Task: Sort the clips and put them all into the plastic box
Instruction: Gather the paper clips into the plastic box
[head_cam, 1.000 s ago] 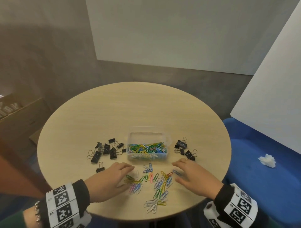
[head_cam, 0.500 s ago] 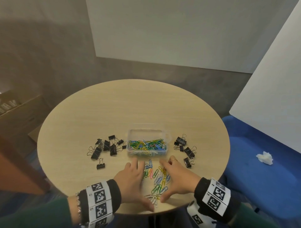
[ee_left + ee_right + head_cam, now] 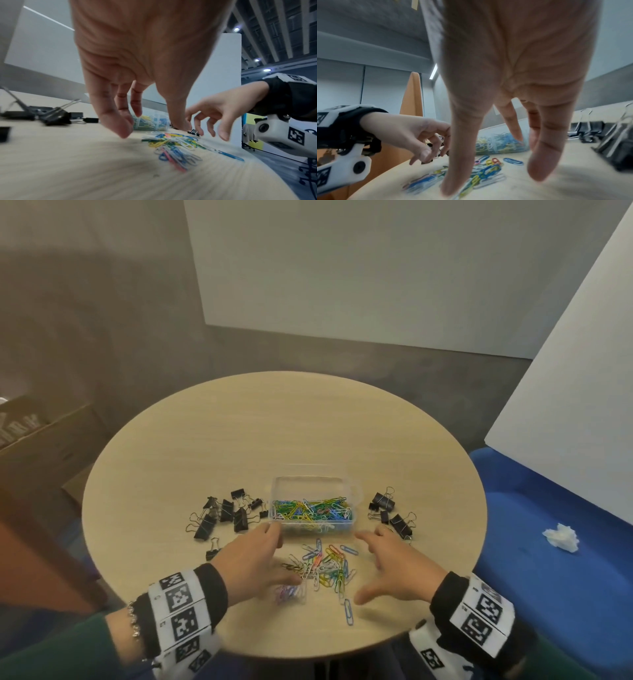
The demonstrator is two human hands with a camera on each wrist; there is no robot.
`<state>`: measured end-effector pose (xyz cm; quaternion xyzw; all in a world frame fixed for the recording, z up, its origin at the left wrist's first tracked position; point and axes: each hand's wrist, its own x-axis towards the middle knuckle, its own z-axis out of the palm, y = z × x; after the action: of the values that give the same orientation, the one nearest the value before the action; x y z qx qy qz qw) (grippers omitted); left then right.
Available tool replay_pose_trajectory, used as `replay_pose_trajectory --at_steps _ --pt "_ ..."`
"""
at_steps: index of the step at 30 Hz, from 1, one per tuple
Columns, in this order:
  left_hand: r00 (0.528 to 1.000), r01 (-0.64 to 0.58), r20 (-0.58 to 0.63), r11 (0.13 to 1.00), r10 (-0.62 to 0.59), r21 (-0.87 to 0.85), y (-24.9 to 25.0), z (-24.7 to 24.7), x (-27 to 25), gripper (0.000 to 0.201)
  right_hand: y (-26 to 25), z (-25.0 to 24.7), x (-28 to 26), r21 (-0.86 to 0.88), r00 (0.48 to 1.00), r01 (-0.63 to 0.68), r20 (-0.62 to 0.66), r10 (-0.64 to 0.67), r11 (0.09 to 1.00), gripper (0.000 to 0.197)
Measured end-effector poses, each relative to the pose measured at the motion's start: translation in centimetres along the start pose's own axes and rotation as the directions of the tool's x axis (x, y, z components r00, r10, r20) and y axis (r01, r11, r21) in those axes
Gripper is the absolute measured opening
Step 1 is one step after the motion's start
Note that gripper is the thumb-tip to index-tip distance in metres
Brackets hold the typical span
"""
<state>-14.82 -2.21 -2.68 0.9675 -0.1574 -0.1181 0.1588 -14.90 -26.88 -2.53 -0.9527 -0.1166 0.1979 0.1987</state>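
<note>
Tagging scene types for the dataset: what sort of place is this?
Probably an office or exhibition-hall booth: a round light-wood table, plain white partition panels, grey carpet, and an exposed beamed ceiling with spotlights.

A round wooden table (image 3: 239, 440) carries it all. At its middle sits the clear plastic box (image 3: 313, 510), coloured clips inside. Left of the box, black binder clips (image 3: 222, 513); right of it, a smaller black cluster (image 3: 392, 513). In front of the box, loose coloured paper clips (image 3: 325, 568) lie scattered.
</note>
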Motion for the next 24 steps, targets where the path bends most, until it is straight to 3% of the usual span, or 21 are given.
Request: replay_pose_trajectory --at_steps 6,9,13,15,17,19,22,24 --pt "0.993 -0.006 0.121 0.998 0.014 -0.064 -0.7 0.3 -0.5 0.065 0.9 0.8 -0.4 -0.039 0.997 -0.028 0.064 0.031 0.999 0.109" --pt "0.991 -0.071 0.103 0.990 0.084 -0.123 0.1 1.1 0.6 0.064 -0.2 1.1 0.6 -0.032 0.999 -0.022 0.025 0.023 0.999 0.105" --pt "0.987 -0.131 0.075 0.987 0.139 -0.095 2.0 1.7 2.3 0.062 -2.4 2.1 2.3 0.037 0.995 0.047 -0.092 -0.043 0.998 0.067" --pt "0.985 -0.156 0.059 0.985 0.160 -0.075 2.3 1.6 2.9 0.061 -2.8 1.9 2.7 0.040 0.990 0.074 -0.124 -0.068 0.996 0.057" --pt "0.987 -0.155 0.030 0.985 0.158 -0.071 1.8 1.1 3.0 0.055 -2.6 1.1 2.3 0.044 0.989 0.077 -0.131 -0.071 0.996 0.063" --pt "0.990 -0.138 0.004 0.988 0.139 -0.069 0.8 0.5 2.5 0.054 -1.7 0.4 1.4 0.071 0.993 0.056 -0.104 -0.048 0.996 0.081" --pt "0.990 -0.134 0.037 0.985 0.139 -0.105 -0.3 0.4 1.5 0.074 -0.6 0.6 0.1 -0.004 0.999 0.040 0.007 -0.040 0.999 0.111" --pt "0.981 -0.165 0.081 0.980 0.174 -0.110 -0.3 0.8 1.1 0.092 -0.5 1.3 -0.2 -0.077 0.997 0.059 0.054 -0.055 0.995 0.119"
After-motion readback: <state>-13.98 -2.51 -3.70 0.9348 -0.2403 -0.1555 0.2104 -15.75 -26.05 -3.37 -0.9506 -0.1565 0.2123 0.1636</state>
